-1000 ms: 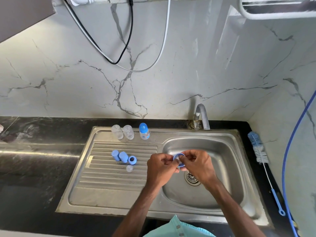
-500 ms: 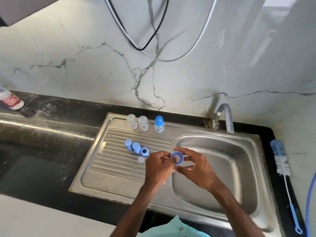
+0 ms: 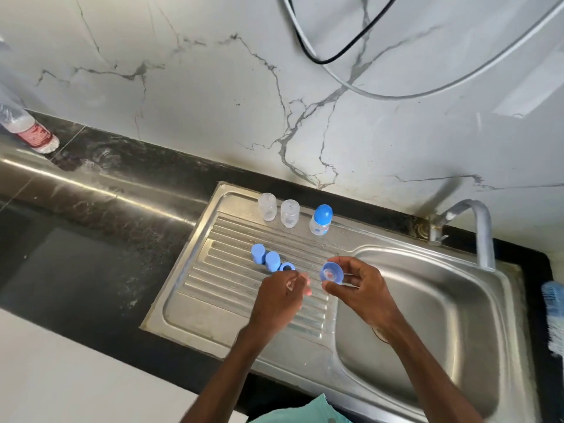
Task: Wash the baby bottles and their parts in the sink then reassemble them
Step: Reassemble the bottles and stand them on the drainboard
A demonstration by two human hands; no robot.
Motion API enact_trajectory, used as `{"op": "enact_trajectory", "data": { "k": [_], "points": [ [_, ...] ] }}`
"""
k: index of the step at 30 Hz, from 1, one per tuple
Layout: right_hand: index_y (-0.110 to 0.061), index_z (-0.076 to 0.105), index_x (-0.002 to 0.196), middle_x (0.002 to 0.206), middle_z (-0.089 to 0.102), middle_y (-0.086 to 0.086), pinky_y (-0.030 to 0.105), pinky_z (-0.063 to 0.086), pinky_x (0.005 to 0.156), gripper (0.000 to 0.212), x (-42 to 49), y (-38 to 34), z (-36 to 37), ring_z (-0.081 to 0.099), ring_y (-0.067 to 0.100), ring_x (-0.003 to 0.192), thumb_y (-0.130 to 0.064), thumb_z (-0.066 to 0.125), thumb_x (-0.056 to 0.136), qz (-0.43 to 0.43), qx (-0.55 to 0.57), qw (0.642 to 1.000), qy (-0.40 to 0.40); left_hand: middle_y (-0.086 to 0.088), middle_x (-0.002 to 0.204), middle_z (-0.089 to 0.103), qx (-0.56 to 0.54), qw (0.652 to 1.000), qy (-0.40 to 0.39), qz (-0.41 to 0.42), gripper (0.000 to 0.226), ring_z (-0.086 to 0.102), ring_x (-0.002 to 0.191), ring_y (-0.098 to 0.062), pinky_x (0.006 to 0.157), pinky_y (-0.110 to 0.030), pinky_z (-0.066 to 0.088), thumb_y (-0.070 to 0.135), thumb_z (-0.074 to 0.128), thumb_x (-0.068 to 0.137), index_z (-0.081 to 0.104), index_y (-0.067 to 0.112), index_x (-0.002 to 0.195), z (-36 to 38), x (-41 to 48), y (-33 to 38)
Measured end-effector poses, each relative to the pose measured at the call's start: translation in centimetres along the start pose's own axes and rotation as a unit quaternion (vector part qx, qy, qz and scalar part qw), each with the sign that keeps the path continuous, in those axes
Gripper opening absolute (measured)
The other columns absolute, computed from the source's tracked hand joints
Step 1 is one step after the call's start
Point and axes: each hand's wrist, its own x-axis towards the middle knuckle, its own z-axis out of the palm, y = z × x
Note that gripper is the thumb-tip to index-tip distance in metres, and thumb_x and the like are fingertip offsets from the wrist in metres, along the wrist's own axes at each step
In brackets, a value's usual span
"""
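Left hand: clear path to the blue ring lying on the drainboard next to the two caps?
Probably yes. The blue ring lies just past the left hand with nothing between them. But that hand seems to pinch a small clear part, so it is not empty.

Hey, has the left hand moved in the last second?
Yes. The left hand has moved left, away from the blue ring in the right hand and the basin, to over the ribbed drainboard.

Brushed, shiny steel sink (image 3: 427,300) with ribbed drainboard (image 3: 232,288); glossy black stone surface (image 3: 91,239); polished veined marble wall (image 3: 213,102); clear plastic bottles (image 3: 267,206); matt blue plastic caps (image 3: 258,253).
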Motion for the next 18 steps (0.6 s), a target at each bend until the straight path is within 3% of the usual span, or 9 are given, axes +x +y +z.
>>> {"op": "enact_trajectory", "data": {
  "k": [6, 11, 15, 18],
  "points": [
    [-0.030, 0.068, 0.113, 0.099, 0.078, -0.014, 0.025, 0.061, 0.082, 0.048, 2.7, 0.7, 1.5, 0.074, 0.009, 0.091, -0.019, 0.094, 0.075, 0.030, 0.009, 0.999, 0.020, 0.019, 0.081, 0.076, 0.050, 0.998, 0.037, 0.016, 0.015, 0.069, 0.070, 0.003, 0.078, -0.030, 0.059, 0.025, 0.063, 0.097, 0.078, 0.025, 0.094, -1.7, 3.1, -2.5],
    [-0.027, 0.071, 0.107, 0.099, 0.080, -0.009, 0.033, 0.060, 0.089, 0.038, 3.9, 1.5, 2.2, 0.075, 0.016, 0.090, -0.020, 0.092, 0.077, 0.044, 0.028, 0.998, 0.032, 0.006, 0.096, 0.074, 0.158, 0.966, 0.157, 0.132, 0.015, 0.067, 0.089, -0.009, 0.079, -0.022, 0.048, 0.017, 0.063, 0.096, 0.072, 0.019, 0.108, -2.0, 7.2, -1.1],
    [-0.027, 0.072, 0.107, 0.100, 0.080, -0.010, 0.036, 0.059, 0.093, 0.035, 4.5, 1.3, 2.1, 0.075, 0.013, 0.094, -0.022, 0.090, 0.078, 0.058, 0.042, 0.997, 0.028, -0.016, 0.124, 0.065, 0.284, 0.919, 0.166, 0.219, 0.051, 0.058, 0.116, -0.033, 0.092, -0.041, 0.054, 0.007, 0.082, 0.078, 0.064, 0.006, 0.126, -1.2, 13.6, 1.7],
    [-0.028, 0.071, 0.108, 0.101, 0.079, -0.010, 0.038, 0.060, 0.093, 0.035, 4.9, 1.1, 1.9, 0.074, 0.014, 0.095, -0.023, 0.090, 0.078, 0.060, 0.048, 0.997, 0.029, -0.020, 0.156, 0.039, 0.434, 0.879, 0.099, 0.168, 0.083, 0.037, 0.145, -0.037, 0.115, -0.043, 0.040, 0.017, 0.085, 0.079, 0.041, 0.010, 0.149, -1.2, 18.4, 2.9]
  ]
}}
